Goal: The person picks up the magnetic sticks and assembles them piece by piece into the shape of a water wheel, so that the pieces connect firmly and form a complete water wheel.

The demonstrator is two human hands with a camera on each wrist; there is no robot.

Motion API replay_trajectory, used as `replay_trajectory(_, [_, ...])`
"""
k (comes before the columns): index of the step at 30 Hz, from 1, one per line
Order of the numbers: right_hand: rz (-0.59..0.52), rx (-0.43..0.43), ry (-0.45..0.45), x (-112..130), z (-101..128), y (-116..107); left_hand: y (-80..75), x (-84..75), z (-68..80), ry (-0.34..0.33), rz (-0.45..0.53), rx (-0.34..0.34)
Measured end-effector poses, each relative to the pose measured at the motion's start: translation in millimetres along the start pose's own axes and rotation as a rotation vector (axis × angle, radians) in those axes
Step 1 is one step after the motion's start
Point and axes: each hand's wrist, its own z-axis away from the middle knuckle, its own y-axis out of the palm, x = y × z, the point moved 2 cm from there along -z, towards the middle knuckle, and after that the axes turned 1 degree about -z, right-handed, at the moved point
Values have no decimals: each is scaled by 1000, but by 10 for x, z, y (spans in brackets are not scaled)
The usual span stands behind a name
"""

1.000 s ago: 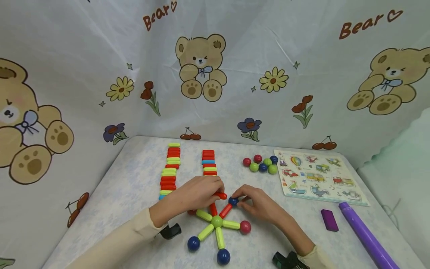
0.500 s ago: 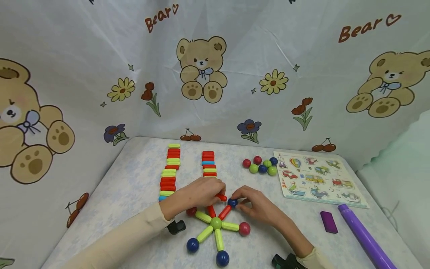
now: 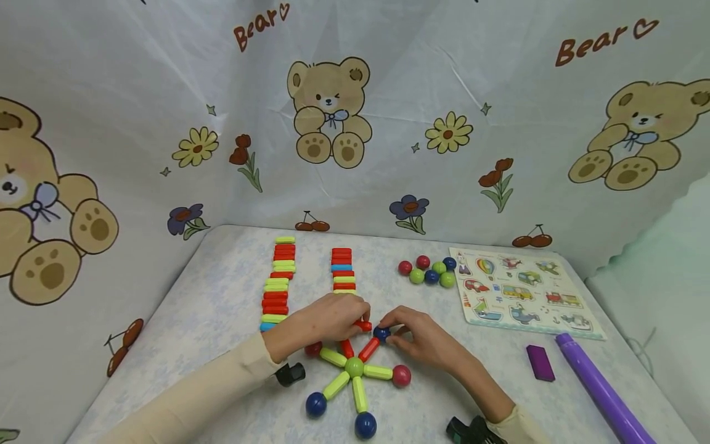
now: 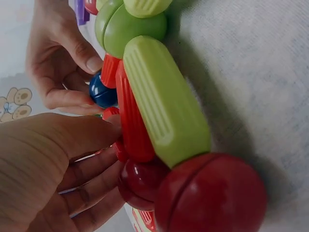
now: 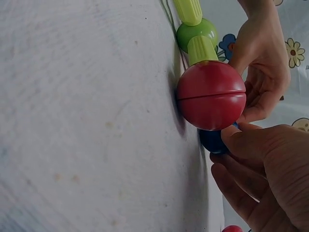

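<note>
A star of magnetic sticks spreads from a green centre ball [image 3: 354, 367] on the table [image 3: 222, 290], with blue and red balls at its tips. My left hand [image 3: 333, 317] pinches a loose red stick [image 3: 363, 325] just behind the star. My right hand [image 3: 413, 333] pinches the blue ball [image 3: 381, 333] at the end of a red spoke [image 3: 368, 349]. The red stick's tip lies close to that blue ball [image 4: 102, 92]. In the right wrist view a red ball [image 5: 211, 95] on a green spoke fills the foreground, and the blue ball [image 5: 214, 141] peeks out under my fingers.
Two rows of spare sticks [image 3: 280, 280] [image 3: 342, 271] lie behind the hands. A cluster of loose balls [image 3: 429, 271] sits to the right, then a picture puzzle board [image 3: 521, 293], a purple block [image 3: 540, 362] and a purple tube [image 3: 601, 388]. A bear-print cloth [image 3: 333, 111] walls the table.
The hands have barely moved. The red stick in my left hand has edged a little closer to the blue ball in my right hand.
</note>
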Motion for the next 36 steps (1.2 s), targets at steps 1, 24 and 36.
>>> replay_trajectory(1, [-2, 0, -2, 1, -3, 4, 2, -3, 3, 4, -2, 1])
replay_trajectory(24, [94, 47, 34, 43, 17, -46, -242, 457, 977, -315, 115, -126])
replay_trajectory(36, [99, 128, 80, 70, 52, -169, 112, 541, 1523, -351, 70, -199])
